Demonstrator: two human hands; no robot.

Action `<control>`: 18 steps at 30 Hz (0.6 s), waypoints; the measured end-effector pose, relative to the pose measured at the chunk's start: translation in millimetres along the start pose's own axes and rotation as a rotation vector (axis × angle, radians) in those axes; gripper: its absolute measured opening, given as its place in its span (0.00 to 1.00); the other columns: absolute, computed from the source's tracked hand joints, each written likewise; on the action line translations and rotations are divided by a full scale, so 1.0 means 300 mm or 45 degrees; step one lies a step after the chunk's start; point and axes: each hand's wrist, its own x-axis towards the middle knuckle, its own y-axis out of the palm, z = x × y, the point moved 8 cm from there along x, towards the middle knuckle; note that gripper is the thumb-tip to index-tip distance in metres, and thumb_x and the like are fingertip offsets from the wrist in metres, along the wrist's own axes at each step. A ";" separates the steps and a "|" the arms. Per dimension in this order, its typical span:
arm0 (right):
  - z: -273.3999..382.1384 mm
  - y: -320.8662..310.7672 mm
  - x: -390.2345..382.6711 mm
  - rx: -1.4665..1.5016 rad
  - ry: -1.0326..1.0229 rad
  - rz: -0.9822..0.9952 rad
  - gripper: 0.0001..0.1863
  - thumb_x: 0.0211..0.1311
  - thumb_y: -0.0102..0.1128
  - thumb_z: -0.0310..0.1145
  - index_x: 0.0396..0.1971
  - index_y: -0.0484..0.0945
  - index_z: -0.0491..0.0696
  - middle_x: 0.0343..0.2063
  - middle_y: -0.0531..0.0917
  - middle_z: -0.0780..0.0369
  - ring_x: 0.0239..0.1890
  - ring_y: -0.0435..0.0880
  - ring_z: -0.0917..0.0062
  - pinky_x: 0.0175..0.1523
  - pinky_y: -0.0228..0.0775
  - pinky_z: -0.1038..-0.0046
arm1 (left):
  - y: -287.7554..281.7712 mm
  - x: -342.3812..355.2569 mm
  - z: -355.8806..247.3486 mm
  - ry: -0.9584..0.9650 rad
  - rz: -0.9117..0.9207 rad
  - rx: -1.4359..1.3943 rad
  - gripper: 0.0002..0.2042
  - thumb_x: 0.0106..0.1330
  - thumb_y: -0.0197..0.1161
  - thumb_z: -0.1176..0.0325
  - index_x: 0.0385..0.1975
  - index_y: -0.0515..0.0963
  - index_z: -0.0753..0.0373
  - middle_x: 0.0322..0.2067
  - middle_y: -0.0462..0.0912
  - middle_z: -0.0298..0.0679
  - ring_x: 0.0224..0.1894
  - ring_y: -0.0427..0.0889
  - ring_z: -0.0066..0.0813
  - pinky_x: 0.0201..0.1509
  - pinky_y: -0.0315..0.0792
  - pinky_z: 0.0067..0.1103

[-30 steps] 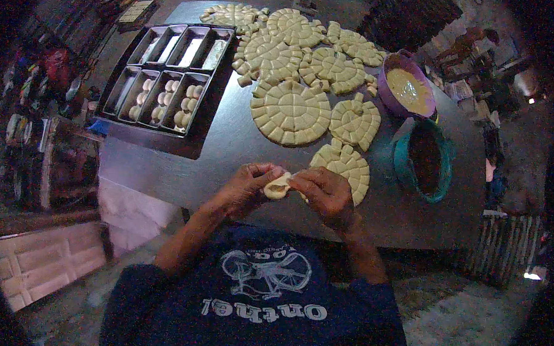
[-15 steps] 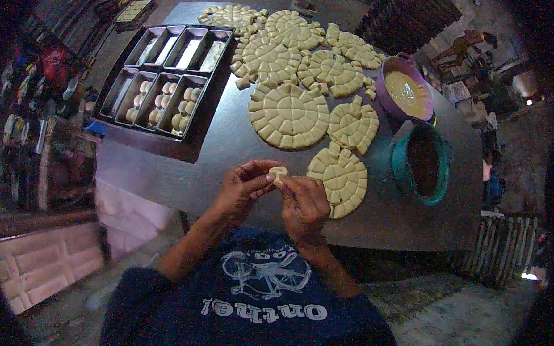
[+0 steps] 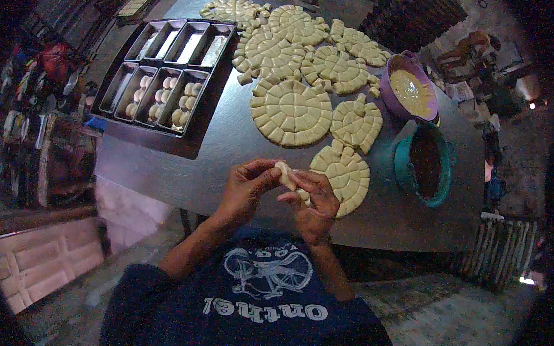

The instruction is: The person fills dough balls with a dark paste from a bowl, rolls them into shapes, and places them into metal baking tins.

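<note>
A small pale lump of dough point(image 3: 284, 175) is pinched between my left hand point(image 3: 245, 190) and my right hand point(image 3: 314, 212), near the steel table's front edge point(image 3: 141, 167). Just beyond my right hand lies a scored round of dough point(image 3: 345, 176), one of several cut into small segments, such as the big disc point(image 3: 290, 112). At the back left sits a dark pan rack point(image 3: 139, 62) of metal loaf compartments, some holding small dough balls point(image 3: 160, 97). My right fingers partly hide the lump.
On the right stand a purple tub point(image 3: 398, 98) of pale yellow mixture and a teal tub point(image 3: 404, 166) with dark contents. Stacked dark trays point(image 3: 401, 17) are behind the table, and a corrugated sheet point(image 3: 502, 245) is at lower right. Cluttered shelving point(image 3: 50, 132) lines the left.
The dough lump has changed from a wide opened piece to a narrower, elongated one. Both hands have shifted: my right hand moved left, then slightly right again, with its fingers wrapped differently round the dough.
</note>
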 end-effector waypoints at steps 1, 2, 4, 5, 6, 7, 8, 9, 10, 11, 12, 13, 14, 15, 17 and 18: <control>0.038 0.005 0.011 -0.085 -0.026 0.028 0.15 0.48 0.69 0.18 0.39 0.84 0.46 0.39 0.83 0.62 0.43 0.82 0.73 0.47 0.78 0.75 | -0.007 0.003 0.005 -0.033 -0.021 -0.011 0.13 0.65 0.65 0.68 0.45 0.80 0.68 0.40 0.84 0.41 0.42 0.83 0.26 0.49 0.77 0.23; 0.059 0.011 0.015 -0.170 -0.052 0.057 0.16 0.47 0.69 0.18 0.39 0.84 0.48 0.39 0.83 0.62 0.44 0.82 0.71 0.47 0.78 0.74 | -0.012 0.010 0.004 -0.066 -0.043 -0.022 0.13 0.65 0.65 0.68 0.45 0.80 0.69 0.39 0.84 0.41 0.41 0.83 0.26 0.48 0.77 0.23; 0.050 0.012 -0.006 -0.225 -0.256 0.140 0.21 0.45 0.65 0.17 0.43 0.82 0.49 0.46 0.81 0.61 0.46 0.80 0.67 0.49 0.76 0.68 | -0.010 0.006 -0.004 -0.102 -0.041 0.006 0.12 0.65 0.65 0.68 0.44 0.81 0.69 0.39 0.85 0.41 0.40 0.83 0.26 0.48 0.78 0.23; 0.050 0.012 -0.016 -0.251 -0.358 0.182 0.23 0.44 0.62 0.16 0.44 0.81 0.50 0.49 0.80 0.61 0.47 0.80 0.64 0.51 0.75 0.65 | -0.003 -0.002 -0.014 -0.108 -0.021 0.044 0.13 0.65 0.65 0.68 0.45 0.81 0.68 0.39 0.85 0.41 0.40 0.83 0.26 0.48 0.78 0.23; 0.052 0.013 -0.018 -0.313 -0.389 0.205 0.24 0.43 0.62 0.17 0.44 0.81 0.50 0.48 0.80 0.61 0.46 0.80 0.64 0.49 0.75 0.65 | 0.003 -0.010 -0.016 -0.120 -0.001 0.080 0.13 0.66 0.65 0.68 0.45 0.81 0.68 0.39 0.85 0.41 0.41 0.83 0.26 0.48 0.78 0.23; 0.057 0.015 -0.017 -0.375 -0.421 0.229 0.24 0.42 0.61 0.17 0.44 0.80 0.51 0.46 0.81 0.61 0.44 0.79 0.63 0.48 0.75 0.64 | 0.005 -0.016 -0.022 -0.086 0.011 0.124 0.13 0.66 0.64 0.67 0.45 0.81 0.68 0.39 0.85 0.41 0.41 0.83 0.26 0.49 0.78 0.23; 0.060 0.021 -0.018 -0.437 -0.453 0.253 0.25 0.41 0.61 0.17 0.44 0.80 0.51 0.44 0.81 0.61 0.43 0.79 0.62 0.47 0.75 0.63 | 0.006 -0.022 -0.026 -0.052 0.024 0.169 0.13 0.66 0.64 0.67 0.45 0.81 0.69 0.39 0.85 0.41 0.41 0.83 0.26 0.49 0.77 0.22; 0.054 0.025 -0.016 -0.436 -0.440 0.255 0.24 0.43 0.61 0.17 0.44 0.80 0.51 0.43 0.81 0.61 0.41 0.79 0.63 0.46 0.75 0.63 | 0.007 -0.026 -0.032 -0.016 0.036 0.215 0.13 0.67 0.64 0.66 0.45 0.81 0.69 0.39 0.85 0.40 0.41 0.83 0.26 0.49 0.77 0.22; 0.046 0.029 -0.016 -0.435 -0.428 0.257 0.23 0.44 0.62 0.18 0.44 0.80 0.51 0.41 0.81 0.61 0.40 0.79 0.63 0.45 0.74 0.63 | 0.006 -0.031 -0.035 0.030 0.058 0.276 0.13 0.67 0.63 0.66 0.45 0.81 0.69 0.40 0.84 0.40 0.42 0.83 0.26 0.49 0.77 0.22; 0.039 0.034 -0.016 -0.435 -0.416 0.259 0.22 0.45 0.62 0.18 0.44 0.80 0.51 0.40 0.81 0.61 0.38 0.79 0.64 0.44 0.74 0.63 | 0.002 -0.036 -0.036 0.076 0.080 0.337 0.13 0.67 0.63 0.66 0.45 0.81 0.69 0.40 0.84 0.40 0.42 0.83 0.26 0.49 0.77 0.23; 0.029 0.032 -0.013 -0.406 -0.385 0.225 0.22 0.46 0.63 0.19 0.45 0.80 0.50 0.39 0.81 0.60 0.37 0.80 0.64 0.43 0.74 0.64 | 0.002 -0.041 -0.039 0.124 0.101 0.398 0.13 0.67 0.63 0.66 0.45 0.80 0.68 0.41 0.84 0.40 0.42 0.83 0.26 0.49 0.77 0.23; 0.019 0.032 -0.011 -0.378 -0.355 0.191 0.22 0.48 0.63 0.19 0.46 0.79 0.50 0.38 0.81 0.60 0.36 0.80 0.64 0.42 0.74 0.64 | 0.005 -0.046 -0.048 0.161 0.117 0.460 0.13 0.67 0.63 0.66 0.45 0.80 0.69 0.41 0.84 0.40 0.43 0.83 0.27 0.49 0.77 0.22; 0.014 0.031 -0.010 -0.350 -0.324 0.157 0.21 0.49 0.64 0.20 0.47 0.79 0.49 0.37 0.81 0.59 0.36 0.80 0.64 0.41 0.74 0.64 | 0.011 -0.053 -0.062 0.197 0.134 0.521 0.12 0.67 0.62 0.67 0.45 0.80 0.69 0.41 0.84 0.40 0.43 0.83 0.27 0.49 0.77 0.22; -0.006 0.028 -0.003 -0.303 -0.140 0.141 0.21 0.50 0.65 0.21 0.47 0.80 0.49 0.36 0.81 0.59 0.35 0.80 0.65 0.41 0.74 0.65 | 0.012 -0.062 -0.076 0.235 0.147 0.582 0.12 0.67 0.62 0.67 0.45 0.80 0.69 0.42 0.84 0.41 0.43 0.83 0.27 0.49 0.77 0.22; -0.034 0.015 0.000 -0.210 0.227 0.107 0.20 0.52 0.67 0.23 0.47 0.81 0.49 0.35 0.81 0.59 0.33 0.80 0.67 0.40 0.74 0.67 | 0.022 -0.074 -0.111 0.336 0.214 0.739 0.11 0.66 0.63 0.69 0.44 0.80 0.68 0.42 0.83 0.41 0.43 0.82 0.27 0.49 0.76 0.22; -0.038 0.022 0.002 -0.162 0.266 0.131 0.18 0.52 0.68 0.24 0.46 0.82 0.48 0.34 0.82 0.59 0.34 0.80 0.69 0.41 0.74 0.68 | 0.031 -0.083 -0.126 0.385 0.251 0.820 0.11 0.66 0.64 0.70 0.44 0.80 0.68 0.42 0.83 0.41 0.43 0.82 0.27 0.49 0.76 0.22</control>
